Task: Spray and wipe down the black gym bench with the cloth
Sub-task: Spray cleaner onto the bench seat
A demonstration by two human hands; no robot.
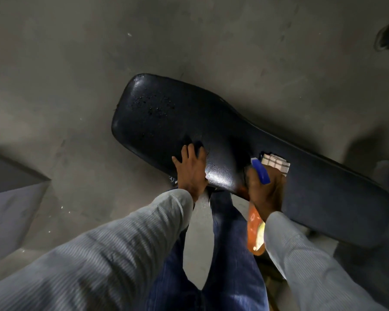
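Bench [245, 142], droplet-beaded toward 11 o'clock, looks sprayed but unwiped: left hand [190, 168] rests splayed flat on it, right hand [264, 191] grips spray bottle [256, 221] and cloth [276, 163], which should wipe next.

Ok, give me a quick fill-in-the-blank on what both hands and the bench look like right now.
1. The right hand grips an orange spray bottle with a ____ nozzle head.
2. The checked cloth is held in the ____ hand, together with the bottle.
3. The left hand lies flat and empty on the black ____.
4. Spray droplets sit on the bench at its ____ end, beyond the left hand.

Missing words: blue; right; bench; far
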